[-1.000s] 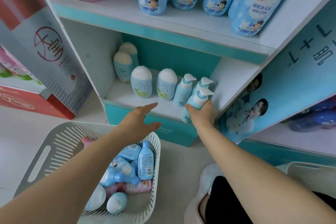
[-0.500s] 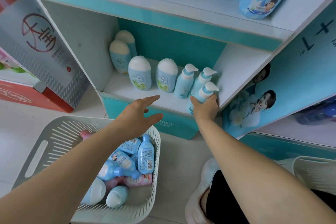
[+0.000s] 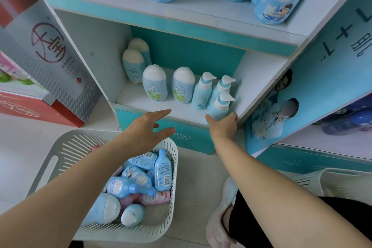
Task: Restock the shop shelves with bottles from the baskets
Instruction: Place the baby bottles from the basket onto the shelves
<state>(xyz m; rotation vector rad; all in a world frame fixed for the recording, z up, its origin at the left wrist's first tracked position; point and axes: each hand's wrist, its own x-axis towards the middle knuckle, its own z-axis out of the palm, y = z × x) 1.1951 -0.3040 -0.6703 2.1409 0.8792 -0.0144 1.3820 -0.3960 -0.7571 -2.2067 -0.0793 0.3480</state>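
My right hand grips the base of a light blue pump bottle standing at the front right of the lower shelf. Two more pump bottles stand just behind it, and white-capped blue bottles stand further left. My left hand hovers with straight fingers over the shelf's front edge, holding nothing. Below it a white slotted basket on the floor holds several blue and pink bottles.
The upper shelf carries large blue and pink bottles. A teal display panel slants down on the right and a grey and red stand rises on the left. A second white basket sits at the lower right beside my shoe.
My right hand has pushed the pump bottle deeper onto the shelf and set it upright by the right wall. My left hand has barely moved.
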